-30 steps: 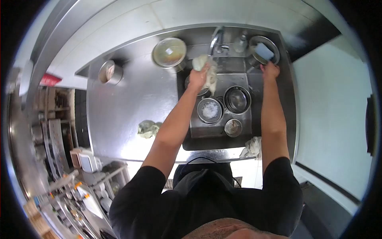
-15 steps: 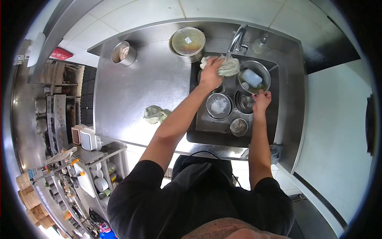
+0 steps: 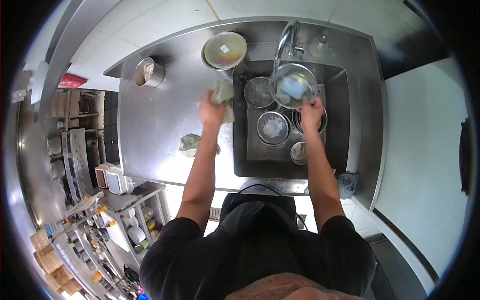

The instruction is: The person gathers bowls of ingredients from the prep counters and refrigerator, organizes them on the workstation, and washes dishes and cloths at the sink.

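Note:
My left hand [image 3: 212, 112] is closed on a pale, crumpled cloth [image 3: 224, 92] over the steel counter, just left of the sink [image 3: 327, 159]. With my right hand [image 3: 312, 112] I grip the near rim of a round metal bowl [image 3: 312, 90], raised under the faucet [image 3: 286, 37]. Inside the bowl are a light blue block [image 3: 293, 87] and a smaller pale piece, slightly blurred. Below it in the sink stand a round pan [image 3: 259, 91], a bowl with white, icy-looking contents [image 3: 273, 127], and a small cup [image 3: 298, 153]. More metal bowls are partly hidden by my right hand.
A second greenish-white cloth [image 3: 190, 144] lies on the counter [image 3: 165, 117] beside my left forearm. At the back are a large covered pot [image 3: 225, 51] and a metal canister [image 3: 150, 73]. A clear bottle [image 3: 318, 47] stands right of the faucet. Shelving [image 3: 135, 215] is at lower left.
My left hand has carried the pale cloth from the sink's back edge leftward onto the counter side. My right hand has brought the metal bowl left, under the faucet, uncovering bowls in the sink.

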Motion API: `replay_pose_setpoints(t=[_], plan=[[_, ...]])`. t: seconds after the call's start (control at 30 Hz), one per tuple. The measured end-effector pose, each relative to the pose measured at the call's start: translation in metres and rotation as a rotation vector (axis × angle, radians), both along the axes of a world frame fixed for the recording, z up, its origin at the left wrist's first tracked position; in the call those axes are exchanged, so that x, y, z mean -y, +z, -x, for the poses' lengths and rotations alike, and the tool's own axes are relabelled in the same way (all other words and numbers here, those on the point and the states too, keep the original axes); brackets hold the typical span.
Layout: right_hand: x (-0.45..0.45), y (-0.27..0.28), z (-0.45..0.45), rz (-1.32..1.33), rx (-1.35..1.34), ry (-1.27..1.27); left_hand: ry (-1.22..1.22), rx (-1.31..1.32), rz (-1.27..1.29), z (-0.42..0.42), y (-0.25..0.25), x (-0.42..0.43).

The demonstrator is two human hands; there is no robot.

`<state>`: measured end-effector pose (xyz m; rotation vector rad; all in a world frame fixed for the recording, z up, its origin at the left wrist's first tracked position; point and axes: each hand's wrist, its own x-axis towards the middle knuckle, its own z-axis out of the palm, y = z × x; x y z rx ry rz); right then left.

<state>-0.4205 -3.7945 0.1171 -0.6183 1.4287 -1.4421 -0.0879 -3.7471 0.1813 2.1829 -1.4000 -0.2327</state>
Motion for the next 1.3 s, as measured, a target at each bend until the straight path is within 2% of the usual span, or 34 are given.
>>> replay_pose_setpoints(t=[0.13, 0.4, 0.6, 0.7, 0.73, 0.87, 0.97, 1.0, 1.07, 1.13, 1.17, 1.2, 1.27, 1.3], plan=[[0.017, 0.015, -0.037, 0.02, 0.107, 0.083, 0.144, 0.069, -0.287, -0.023, 0.005, -0.018], [0.008, 0.029, -0.058, -0.028, 0.08, 0.212, 0.171, -0.073, -0.231, -0.027, -0.01, -0.033], [-0.002, 0.017, -0.043, -0.094, 0.126, 0.208, 0.043, -0.123, -0.23, -0.049, -0.014, -0.042], [-0.003, 0.015, -0.035, -0.098, 0.173, 0.216, -0.072, -0.155, -0.062, -0.058, -0.021, -0.062], [-0.002, 0.017, -0.035, -0.102, 0.181, 0.206, -0.114, -0.183, -0.121, -0.058, -0.015, -0.07], [0.001, 0.026, -0.044, -0.1, 0.179, 0.232, 0.034, -0.254, -0.225, -0.04, 0.005, -0.09], [0.0, 0.026, -0.058, -0.072, 0.163, 0.196, 0.127, -0.165, -0.331, -0.036, 0.028, -0.101], [0.003, 0.022, -0.06, -0.117, 0.17, 0.152, 0.123, -0.11, -0.257, -0.042, 0.022, -0.115], [0.0, 0.024, -0.062, -0.036, 0.222, 0.137, 0.117, -0.112, -0.05, -0.059, 0.024, -0.147], [-0.007, 0.038, -0.066, -0.031, 0.216, 0.102, 0.261, -0.178, 0.082, -0.059, 0.065, -0.192], [-0.012, 0.045, -0.069, -0.034, 0.205, 0.087, 0.262, 0.008, 0.233, -0.074, 0.057, -0.222], [-0.019, 0.05, -0.075, -0.039, 0.197, 0.08, 0.439, -0.047, 0.055, -0.081, 0.068, -0.253], [-0.03, 0.049, -0.076, -0.059, 0.228, 0.043, 0.579, -0.061, 0.059, -0.107, 0.058, -0.329], [-0.033, 0.045, -0.074, -0.066, 0.245, 0.034, 0.668, -0.003, 0.073, -0.121, 0.035, -0.374]])
